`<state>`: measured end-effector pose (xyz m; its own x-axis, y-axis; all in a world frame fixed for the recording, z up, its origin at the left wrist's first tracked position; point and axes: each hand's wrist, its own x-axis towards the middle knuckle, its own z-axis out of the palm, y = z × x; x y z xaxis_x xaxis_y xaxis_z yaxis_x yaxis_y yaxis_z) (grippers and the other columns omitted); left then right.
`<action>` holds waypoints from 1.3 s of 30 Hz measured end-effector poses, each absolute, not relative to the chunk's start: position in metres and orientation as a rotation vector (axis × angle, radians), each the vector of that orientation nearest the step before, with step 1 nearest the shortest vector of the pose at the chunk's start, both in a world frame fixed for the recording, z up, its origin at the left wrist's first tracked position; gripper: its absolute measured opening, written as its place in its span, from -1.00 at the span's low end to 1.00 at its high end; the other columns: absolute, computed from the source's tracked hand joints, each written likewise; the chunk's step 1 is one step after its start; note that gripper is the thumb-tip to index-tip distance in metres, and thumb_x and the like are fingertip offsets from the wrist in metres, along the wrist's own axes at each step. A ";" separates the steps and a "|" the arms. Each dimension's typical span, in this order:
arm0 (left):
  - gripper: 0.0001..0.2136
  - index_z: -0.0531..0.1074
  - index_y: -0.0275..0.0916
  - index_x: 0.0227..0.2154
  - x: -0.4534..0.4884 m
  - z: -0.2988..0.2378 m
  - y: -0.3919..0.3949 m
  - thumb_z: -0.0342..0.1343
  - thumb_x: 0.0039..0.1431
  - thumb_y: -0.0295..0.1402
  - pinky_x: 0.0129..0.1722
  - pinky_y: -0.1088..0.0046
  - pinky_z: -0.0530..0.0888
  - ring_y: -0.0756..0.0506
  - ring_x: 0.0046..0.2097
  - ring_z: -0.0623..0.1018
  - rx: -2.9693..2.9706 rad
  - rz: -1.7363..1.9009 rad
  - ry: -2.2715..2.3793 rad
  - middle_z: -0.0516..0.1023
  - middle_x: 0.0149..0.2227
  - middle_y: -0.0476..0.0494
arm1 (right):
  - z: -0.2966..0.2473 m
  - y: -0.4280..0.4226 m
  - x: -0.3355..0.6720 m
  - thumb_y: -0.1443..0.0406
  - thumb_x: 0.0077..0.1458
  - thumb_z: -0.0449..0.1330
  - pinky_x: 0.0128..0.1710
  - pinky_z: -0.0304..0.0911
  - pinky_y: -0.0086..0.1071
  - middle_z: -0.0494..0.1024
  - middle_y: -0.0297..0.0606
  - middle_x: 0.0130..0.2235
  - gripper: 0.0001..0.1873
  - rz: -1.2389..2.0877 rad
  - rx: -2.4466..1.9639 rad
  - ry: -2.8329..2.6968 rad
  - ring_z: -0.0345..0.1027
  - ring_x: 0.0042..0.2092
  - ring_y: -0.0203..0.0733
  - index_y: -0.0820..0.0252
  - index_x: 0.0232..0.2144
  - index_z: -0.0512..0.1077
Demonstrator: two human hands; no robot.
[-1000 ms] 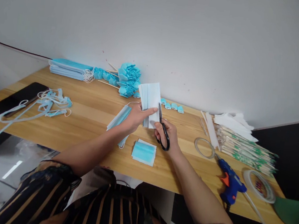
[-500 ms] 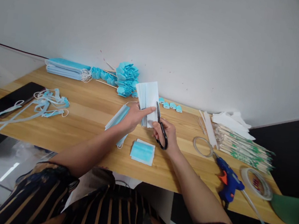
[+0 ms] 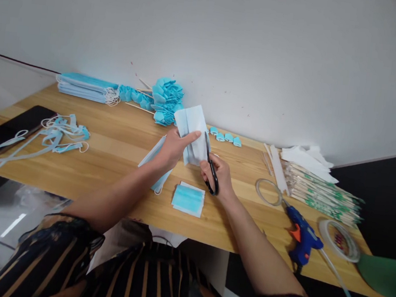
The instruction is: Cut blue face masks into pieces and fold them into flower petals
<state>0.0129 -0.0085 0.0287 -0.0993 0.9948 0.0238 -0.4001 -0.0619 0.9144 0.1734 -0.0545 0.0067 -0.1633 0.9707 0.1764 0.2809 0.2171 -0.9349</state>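
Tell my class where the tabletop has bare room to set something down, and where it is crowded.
Bare wood shows between the tangled straps and the left forearm, and between the right forearm and the blue glue gun. Crowded: the back left, with the mask stack and blue petal cluster, and the right end, with green-printed packets and white sheets.

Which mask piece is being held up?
The pale piece in the left hand, beside the scissors; the blue rectangle and the mask stack lie on the table.
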 end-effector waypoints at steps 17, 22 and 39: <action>-0.61 0.59 -0.30 -0.25 0.013 0.032 -0.014 0.43 -0.10 -0.16 -0.26 0.40 0.53 -0.16 -0.23 0.64 1.038 1.358 1.001 0.69 -0.26 -0.15 | 0.014 -0.054 0.178 -0.37 0.07 0.17 -0.54 0.01 -0.40 0.23 -0.42 -0.56 -0.32 0.992 -1.172 -1.666 0.08 -0.52 -0.31 0.10 -0.44 0.31; -0.61 0.58 -0.30 -0.27 0.013 0.030 -0.014 0.45 -0.08 -0.14 -0.31 0.42 0.52 -0.11 -0.30 0.62 1.031 1.335 0.989 0.67 -0.31 -0.12 | 0.016 -0.056 0.177 -0.34 0.09 0.20 -0.55 0.02 -0.40 0.24 -0.44 -0.61 -0.34 1.020 -1.156 -1.641 0.09 -0.58 -0.34 0.10 -0.48 0.29; -0.59 0.56 -0.31 -0.28 0.016 0.034 -0.018 0.46 -0.14 -0.15 -0.33 0.41 0.48 -0.08 -0.35 0.57 0.905 1.310 0.917 0.64 -0.33 -0.13 | 0.019 -0.059 0.175 -0.32 0.07 0.23 -0.60 0.03 -0.43 0.27 -0.45 -0.64 -0.34 1.053 -1.169 -1.579 0.08 -0.63 -0.39 0.12 -0.53 0.30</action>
